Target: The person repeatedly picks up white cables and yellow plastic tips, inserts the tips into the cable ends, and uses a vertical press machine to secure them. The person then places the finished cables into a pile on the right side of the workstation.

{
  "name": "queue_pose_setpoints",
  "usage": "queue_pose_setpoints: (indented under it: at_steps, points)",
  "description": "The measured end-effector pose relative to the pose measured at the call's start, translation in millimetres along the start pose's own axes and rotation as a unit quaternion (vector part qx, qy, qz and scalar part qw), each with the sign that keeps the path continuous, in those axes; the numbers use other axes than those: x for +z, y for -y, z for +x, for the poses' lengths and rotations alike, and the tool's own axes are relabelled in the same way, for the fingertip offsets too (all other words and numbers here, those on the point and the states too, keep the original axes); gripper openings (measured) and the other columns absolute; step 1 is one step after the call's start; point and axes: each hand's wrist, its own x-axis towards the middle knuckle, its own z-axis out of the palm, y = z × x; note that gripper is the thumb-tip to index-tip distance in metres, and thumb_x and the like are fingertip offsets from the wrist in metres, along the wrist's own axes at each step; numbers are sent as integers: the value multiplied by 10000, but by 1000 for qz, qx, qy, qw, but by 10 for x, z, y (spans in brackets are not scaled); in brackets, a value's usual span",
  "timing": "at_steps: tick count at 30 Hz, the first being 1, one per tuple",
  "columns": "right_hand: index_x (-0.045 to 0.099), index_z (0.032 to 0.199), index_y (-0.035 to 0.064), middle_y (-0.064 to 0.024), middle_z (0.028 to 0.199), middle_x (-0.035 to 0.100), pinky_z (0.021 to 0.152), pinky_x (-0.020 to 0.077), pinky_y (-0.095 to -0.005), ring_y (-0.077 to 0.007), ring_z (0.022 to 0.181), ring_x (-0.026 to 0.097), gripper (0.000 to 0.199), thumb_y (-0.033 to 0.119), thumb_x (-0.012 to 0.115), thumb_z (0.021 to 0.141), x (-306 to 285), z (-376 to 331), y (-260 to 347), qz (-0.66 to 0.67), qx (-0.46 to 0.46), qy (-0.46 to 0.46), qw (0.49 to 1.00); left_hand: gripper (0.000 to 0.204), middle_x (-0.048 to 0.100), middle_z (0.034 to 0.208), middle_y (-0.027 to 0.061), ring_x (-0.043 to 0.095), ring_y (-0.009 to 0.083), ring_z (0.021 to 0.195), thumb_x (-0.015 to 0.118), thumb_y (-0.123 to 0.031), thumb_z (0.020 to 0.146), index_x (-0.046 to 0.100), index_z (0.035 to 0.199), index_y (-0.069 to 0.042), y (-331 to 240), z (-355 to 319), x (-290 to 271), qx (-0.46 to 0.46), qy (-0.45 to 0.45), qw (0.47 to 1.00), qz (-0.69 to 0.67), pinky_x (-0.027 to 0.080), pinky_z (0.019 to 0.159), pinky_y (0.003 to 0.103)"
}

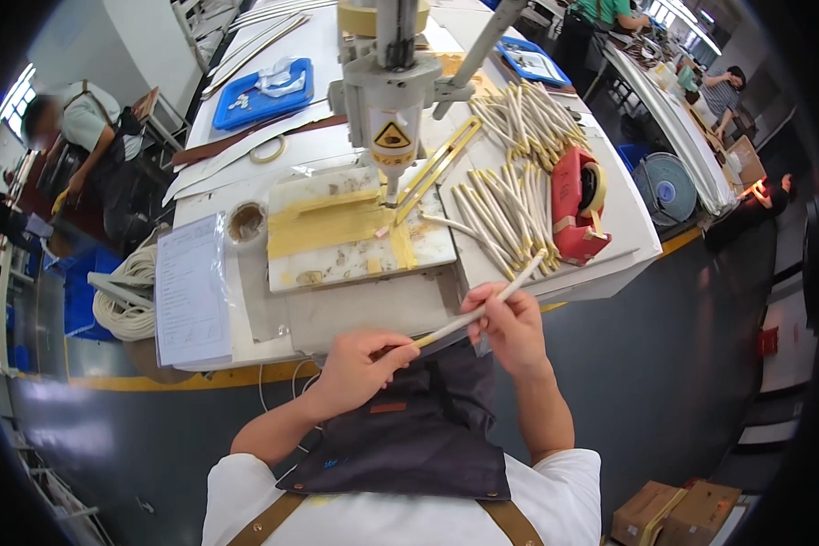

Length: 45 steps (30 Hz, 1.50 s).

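From where the head view looks down, I see a white cord piece (450,328) held aslant at the near edge of the bench (621,229), the left hand (359,369) pinching its yellowish lower end, the right hand (511,329) pinching it farther along. It looks light, fairly stiff yet bendable, hardly fragile; I'd take it near both ends, fingertips only.

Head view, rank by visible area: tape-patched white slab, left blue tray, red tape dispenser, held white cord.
1. Tape-patched white slab
2. Blue tray and red tape dispenser: too alike to rank; the tray also looks farther away
3. Held white cord
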Motion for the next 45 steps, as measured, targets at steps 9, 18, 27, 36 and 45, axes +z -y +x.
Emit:
queue_pose_setpoints:
  at_steps: [9,18,27,36,45]
  points:
    - [660,1223,-55,-54,906,670,700,564,-275,-108,753,635,272,99,649,1000,-118,425,-16,-7,-40,-106,994,254,615,862,18,579,64,666,663,-161,1001,710,1196,-6,62,-79,-414,-43,4,999,-22,485,573,245]
    - [682,1127,-102,-76,747,697,599,548,-273,-110,631,660,336,116,746,879,-211,1502,-104,-326,-60,-200,922,117,636,908,102,658,244,721,726,-69,884,726,999,-48,264,592,-528,259,-268,869,325,520,624,337]
    - [709,887,-29,-141,710,729,617,556,-352,-215,602,713,211,145,795,804,-3,2165,-153,-474,-13,-214,854,118,626,889,97,652,283,719,725,-110,891,745,991,-51,478,989,-770,231,-263,853,388,521,641,392]
    - [640,934,-58,-215,779,704,743,540,-492,-419,785,701,311,201,779,832,-38,2258,-402,-660,-100,-210,715,137,580,837,108,622,295,700,717,-91,889,758,1007,-35,446,959,-867,226,-202,872,385,497,627,414]
    - [631,1074,-1,-262,747,690,723,548,-545,-443,755,706,257,216,584,944,99,2167,-436,-758,-29,-153,633,92,574,853,125,623,333,739,694,-74,904,693,971,-11,407,1004,-875,234,-163,899,332,500,647,422]
